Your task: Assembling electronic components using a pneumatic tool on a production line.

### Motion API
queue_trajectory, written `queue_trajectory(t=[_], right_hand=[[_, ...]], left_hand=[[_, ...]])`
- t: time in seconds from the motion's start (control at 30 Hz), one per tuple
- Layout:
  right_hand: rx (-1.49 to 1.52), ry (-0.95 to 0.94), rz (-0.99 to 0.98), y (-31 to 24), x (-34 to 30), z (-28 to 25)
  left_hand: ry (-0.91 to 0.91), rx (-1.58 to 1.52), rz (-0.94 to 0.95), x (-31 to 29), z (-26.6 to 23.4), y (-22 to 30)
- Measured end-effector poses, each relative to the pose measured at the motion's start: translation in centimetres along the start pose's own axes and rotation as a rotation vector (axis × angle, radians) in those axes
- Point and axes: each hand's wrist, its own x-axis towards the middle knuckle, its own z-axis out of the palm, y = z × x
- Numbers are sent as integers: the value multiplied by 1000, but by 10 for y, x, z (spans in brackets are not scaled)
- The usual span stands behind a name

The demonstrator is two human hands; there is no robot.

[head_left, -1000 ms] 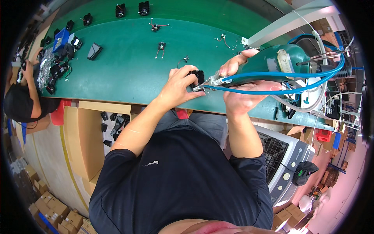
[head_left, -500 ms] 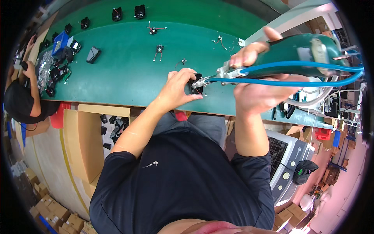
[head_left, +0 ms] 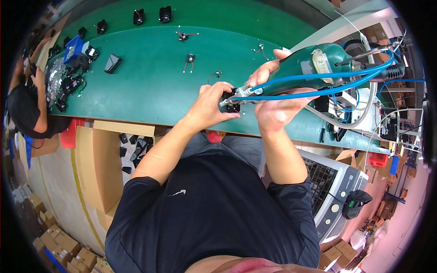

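Note:
Near the front edge of the bench, my left hand (head_left: 207, 107) grips a small black plastic housing (head_left: 233, 108) between thumb and fingers. My right hand (head_left: 275, 111) is wrapped round a green power screwdriver (head_left: 298, 66) with blue hoses along its side. The metal nose of the screwdriver points left and reaches over the housing, hiding part of it. Whether the tip touches a screw cannot be seen. A small circuit board with wires (head_left: 218, 73) lies just beyond my left hand.
The green bench (head_left: 150, 91) holds wired boards (head_left: 190, 59), black housings (head_left: 165, 14), a grey-black case (head_left: 112, 63) and a blue bin (head_left: 73, 49). A co-worker (head_left: 32, 104) is at the left. A cardboard box (head_left: 100, 168) stands below the bench, a white appliance (head_left: 337, 200) at right.
My right hand has brought the screwdriver left and nearer the housing; its nose now overlaps the housing further. My left hand keeps its grip. The view has shifted slightly.

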Motion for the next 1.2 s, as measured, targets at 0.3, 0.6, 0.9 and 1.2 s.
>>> queue_trajectory(t=[0.3,0.6,0.9,1.2], right_hand=[[-69,65,118,-3,-2,12],[-145,-4,-184,-97,80,-8],[-489,134,-233,-44,52,-37],[-1022,208,-815,-60,33,-43]], left_hand=[[4,-7,-6,1,-2,-4],[-29,32,47,21,-28,7],[-91,674,-205,218,-102,-111],[401,637,224,155,-178,-84]])
